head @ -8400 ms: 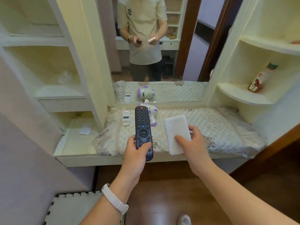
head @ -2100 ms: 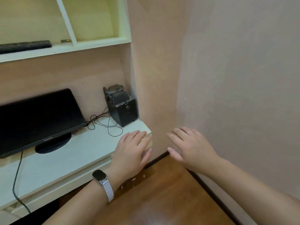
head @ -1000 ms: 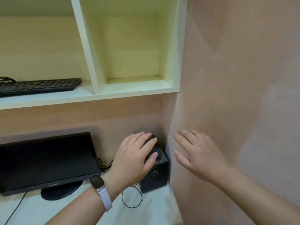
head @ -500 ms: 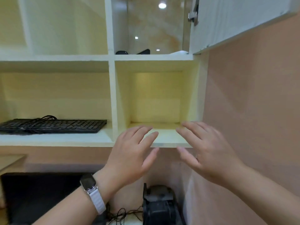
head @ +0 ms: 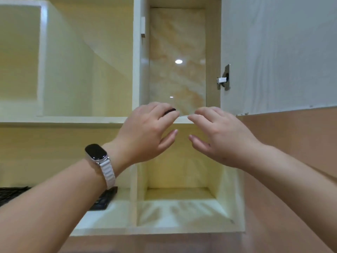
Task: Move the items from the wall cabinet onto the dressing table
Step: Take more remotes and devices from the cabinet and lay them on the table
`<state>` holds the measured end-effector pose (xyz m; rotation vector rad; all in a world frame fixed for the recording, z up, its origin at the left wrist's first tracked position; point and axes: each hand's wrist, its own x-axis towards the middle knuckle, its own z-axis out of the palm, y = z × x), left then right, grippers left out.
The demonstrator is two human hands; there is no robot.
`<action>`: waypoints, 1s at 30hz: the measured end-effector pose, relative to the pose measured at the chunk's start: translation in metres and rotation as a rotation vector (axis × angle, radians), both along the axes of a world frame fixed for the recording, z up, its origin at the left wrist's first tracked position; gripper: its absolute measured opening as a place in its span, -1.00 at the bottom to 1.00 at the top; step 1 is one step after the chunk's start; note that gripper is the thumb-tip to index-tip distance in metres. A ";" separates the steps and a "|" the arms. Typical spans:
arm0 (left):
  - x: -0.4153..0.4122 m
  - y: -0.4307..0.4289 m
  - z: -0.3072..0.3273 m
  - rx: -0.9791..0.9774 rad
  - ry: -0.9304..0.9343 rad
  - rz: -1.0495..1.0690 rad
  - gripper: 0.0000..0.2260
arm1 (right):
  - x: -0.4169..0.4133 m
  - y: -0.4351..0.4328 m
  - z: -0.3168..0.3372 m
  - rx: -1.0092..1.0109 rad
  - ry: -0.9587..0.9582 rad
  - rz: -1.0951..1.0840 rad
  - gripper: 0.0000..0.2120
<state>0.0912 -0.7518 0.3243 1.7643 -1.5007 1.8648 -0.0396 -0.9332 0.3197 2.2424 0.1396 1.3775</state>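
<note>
Change: the view and both hands have climbed from the lower cubby point(head: 178, 194) up to the open compartment of the wall cabinet point(head: 212, 52). Half a second ago the hands were level with the cubby's front edge; now they sit at the front edge of the upper shelf point(head: 73, 119).

Left hand point(head: 147, 132): empty, fingers loosely spread and slightly bent, fingertips over the shelf's front edge near the compartment's left corner. A small dark item point(head: 170, 111) pokes out just behind those fingertips (contact or not, cannot tell; most of it is hidden). Watch point(head: 96, 152) is on that wrist.

Right hand point(head: 218, 137): empty, fingers spread, tips at the same front edge, just beside the left hand and not touching it.

Cabinet door point(head: 273, 52) is swung open at right, with its hinge point(head: 223, 78) exposed. A keyboard point(head: 102, 199) lies on the lower shelf, left of the cubby.

Meaning: the last delivery to the dressing table is over (both hands carried things there seconds ago, now nothing), and this looks like the reach for the next pickup. The grasp is not yet made. The dark item is still in the cabinet, so the task is partway. Whether more lies deeper on the shelf cannot be seen from this low angle.
</note>
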 end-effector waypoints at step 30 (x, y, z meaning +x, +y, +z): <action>0.045 0.023 0.039 0.102 -0.053 0.071 -0.74 | 0.031 -0.004 0.059 0.362 0.387 -0.182 -0.52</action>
